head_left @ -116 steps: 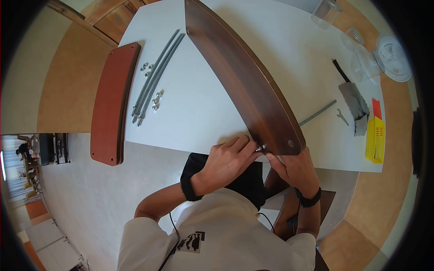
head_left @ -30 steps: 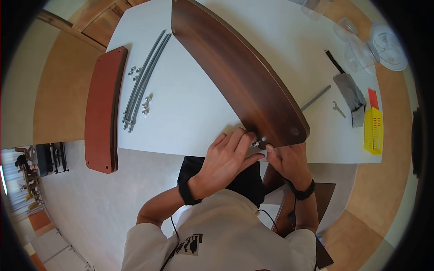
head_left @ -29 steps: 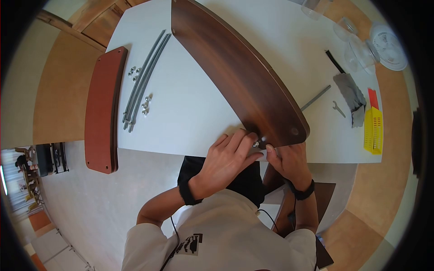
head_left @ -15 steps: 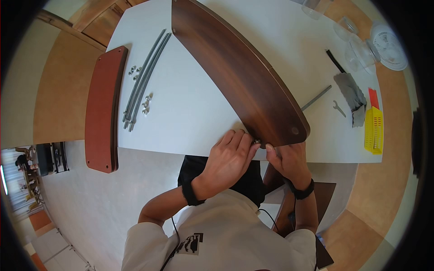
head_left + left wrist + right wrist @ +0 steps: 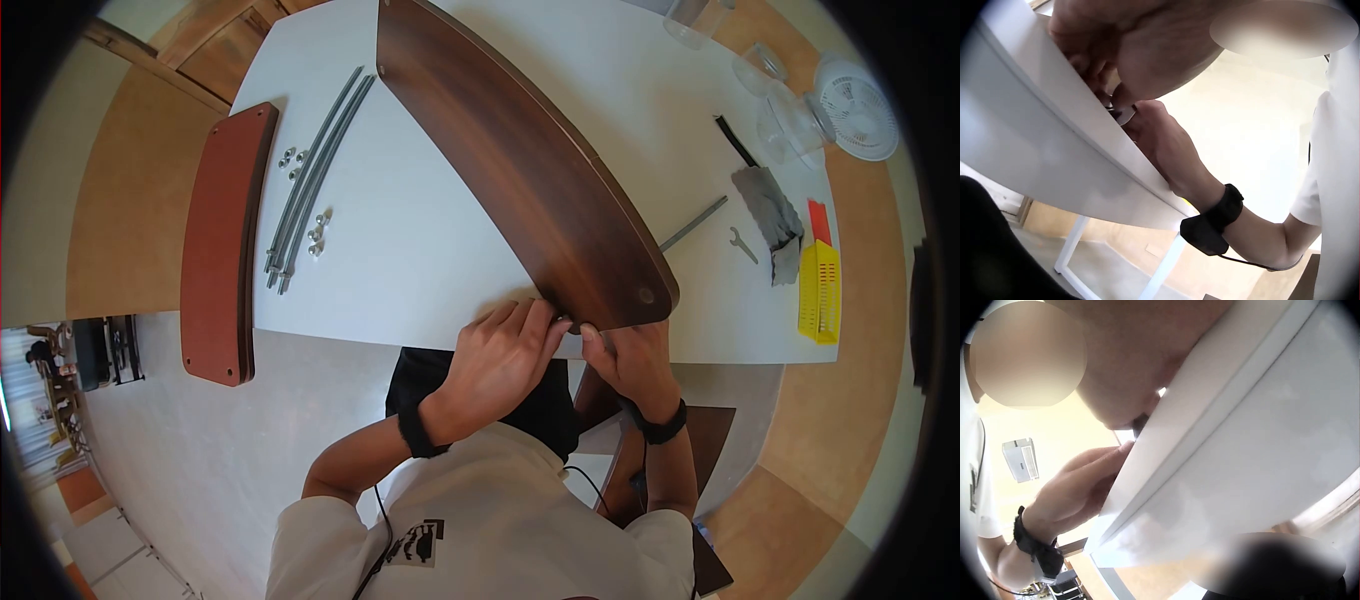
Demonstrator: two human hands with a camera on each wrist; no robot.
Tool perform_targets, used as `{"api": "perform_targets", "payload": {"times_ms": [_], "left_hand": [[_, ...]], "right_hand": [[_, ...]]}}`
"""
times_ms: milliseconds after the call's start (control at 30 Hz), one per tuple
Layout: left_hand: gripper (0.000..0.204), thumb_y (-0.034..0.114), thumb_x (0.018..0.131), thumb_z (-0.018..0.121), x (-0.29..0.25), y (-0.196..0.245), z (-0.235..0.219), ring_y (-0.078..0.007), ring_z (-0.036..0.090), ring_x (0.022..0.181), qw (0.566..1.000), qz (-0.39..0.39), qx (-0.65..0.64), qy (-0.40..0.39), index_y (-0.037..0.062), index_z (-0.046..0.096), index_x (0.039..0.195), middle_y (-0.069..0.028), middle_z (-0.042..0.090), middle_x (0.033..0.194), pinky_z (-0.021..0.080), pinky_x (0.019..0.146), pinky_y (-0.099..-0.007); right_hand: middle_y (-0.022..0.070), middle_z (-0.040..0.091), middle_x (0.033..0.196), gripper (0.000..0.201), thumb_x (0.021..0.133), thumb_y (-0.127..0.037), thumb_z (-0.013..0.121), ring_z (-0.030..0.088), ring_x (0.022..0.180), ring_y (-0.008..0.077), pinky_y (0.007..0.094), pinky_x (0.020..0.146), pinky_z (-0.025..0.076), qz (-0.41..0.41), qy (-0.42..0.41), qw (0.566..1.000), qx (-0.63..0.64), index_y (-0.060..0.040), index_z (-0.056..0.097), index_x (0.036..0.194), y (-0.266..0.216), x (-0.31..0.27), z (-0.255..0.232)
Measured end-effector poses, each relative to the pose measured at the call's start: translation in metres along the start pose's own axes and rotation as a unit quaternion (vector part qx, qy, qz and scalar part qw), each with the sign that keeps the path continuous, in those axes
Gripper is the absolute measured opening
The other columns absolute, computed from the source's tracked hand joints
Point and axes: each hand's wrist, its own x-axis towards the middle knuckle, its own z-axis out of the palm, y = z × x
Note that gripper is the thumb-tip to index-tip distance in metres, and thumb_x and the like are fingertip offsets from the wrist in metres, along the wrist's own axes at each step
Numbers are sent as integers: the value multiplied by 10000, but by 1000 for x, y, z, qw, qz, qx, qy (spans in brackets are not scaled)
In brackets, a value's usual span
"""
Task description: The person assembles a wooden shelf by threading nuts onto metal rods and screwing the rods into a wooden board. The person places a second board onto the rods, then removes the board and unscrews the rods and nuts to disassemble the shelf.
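Note:
A long curved dark-brown wooden board stands on edge across the white table, its near end at the table's front edge. At the lower near corner, my left hand pinches a small shiny metal nut between thumb and fingers, which mostly hide it. My right hand grips the same end from the right, its thumb beside the corner and its fingers behind the board. In the left wrist view, a silvery metal piece shows between the two hands.
Left of the board lie several metal rods and loose nuts. Stacked reddish-brown boards overhang the left edge. To the right are a rod, an open-end wrench, grey cloth, a yellow basket and clear jars.
A second ago my left thumb was held away from the nut, which showed plainly; now the thumb has closed onto it. My right hand keeps its hold. The head view has shifted slightly.

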Motion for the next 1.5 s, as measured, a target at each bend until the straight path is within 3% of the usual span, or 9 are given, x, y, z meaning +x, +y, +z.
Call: {"api": "perform_targets", "payload": {"times_ms": [367,433,533,567,833,933,1333,1433,1500], "left_hand": [[202,231,996,677,-3,-1,-14,-307,698,767,998,-33,-27,-35,37,622,990,-97,683,821,552,636,-405],[207,230,992,681,-7,-3,-12,-308,710,813,998,-31,-38,-30,36,626,1036,-94,695,885,570,676,-406],[221,215,988,682,-7,-3,-10,-310,711,836,996,-50,-70,-29,35,614,1097,-102,693,948,572,690,-407],[240,188,984,680,-7,-3,-10,-326,704,846,994,-48,-95,-26,33,588,1143,-111,680,974,570,698,-414],[213,140,998,649,-9,-4,-3,-360,693,826,994,-14,-109,-24,15,547,1137,-145,668,972,565,694,-429],[208,181,1021,629,-9,-1,1,-355,705,780,994,-28,-108,-2,3,538,1081,-147,690,948,562,636,-427],[203,198,1036,573,-1,6,-4,-363,613,488,997,-53,18,-48,33,573,920,-131,611,550,487,473,-465],[237,224,1053,554,1,0,-13,-406,636,582,993,-89,-11,-75,24,592,934,-174,629,626,503,542,-480],[234,235,1058,560,2,-13,-31,-429,654,665,991,-118,-43,-55,22,621,981,-206,652,711,527,603,-462]], "right_hand": [[195,672,1243,307,884,-187,683,597,1166,423,531,1028,423,4,-12,1000,21,-29,733,1142,-5,3,0],[142,703,1011,228,853,-206,728,665,878,377,479,760,525,-67,69,995,-38,-64,739,1030,-5,12,0],[150,709,1045,233,856,-197,721,668,908,387,485,773,528,-48,46,997,-31,-60,741,1044,-7,10,0],[209,660,1270,297,910,-150,655,578,1204,431,538,1064,387,37,-33,998,30,-26,724,1171,-6,-2,-1],[214,659,1263,268,926,-131,631,584,1173,433,538,1028,397,31,-25,998,39,-12,718,1149,-4,2,2],[153,704,1050,206,898,-187,679,663,929,378,484,798,513,-33,52,998,-5,-40,735,1030,-6,9,3],[141,700,1015,231,851,-191,722,663,865,377,477,743,527,-59,70,996,-10,-57,742,1038,-5,14,-1],[207,688,1163,273,863,-157,674,619,1077,426,520,961,443,16,7,999,29,-10,736,1085,-8,4,-2],[200,690,1147,262,856,-153,677,623,1060,419,518,945,446,10,2,999,38,-10,736,1068,-5,2,-2]]}}
